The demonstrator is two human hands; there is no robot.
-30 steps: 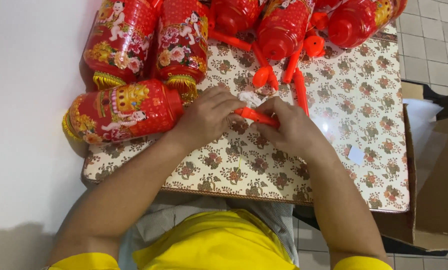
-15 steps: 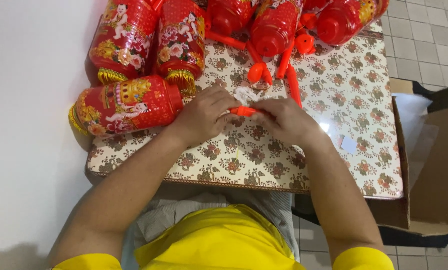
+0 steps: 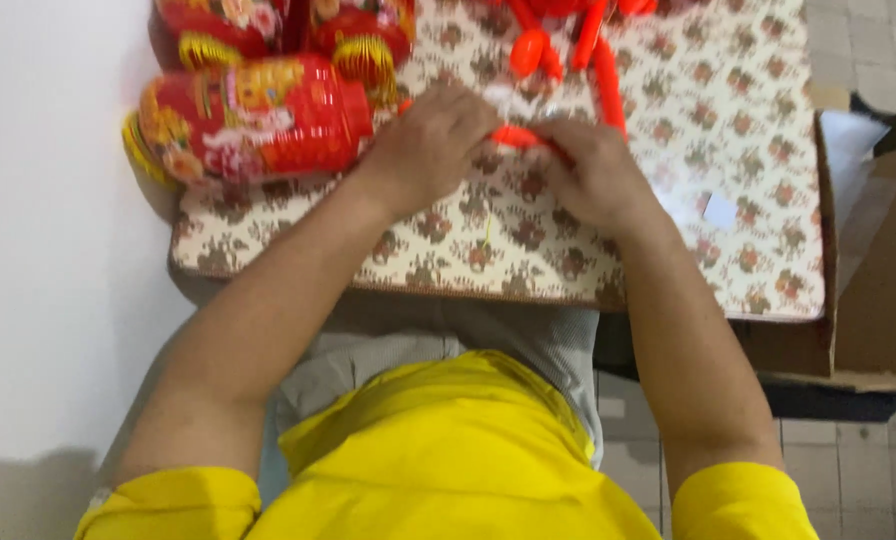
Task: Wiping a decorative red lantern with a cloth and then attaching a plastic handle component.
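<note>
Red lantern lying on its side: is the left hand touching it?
Cannot tell. In the head view the left hand sits right beside the red lantern, but motion blur hides any gap or contact.

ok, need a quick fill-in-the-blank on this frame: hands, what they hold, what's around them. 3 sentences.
1. The left hand and right hand together hold a thin ____ stick.
2. The red-and-gold lantern lies on its side beside the ____ hand.
3. The floral-patterned board rests across the person's ____.

Missing words: orange; left; lap
</note>
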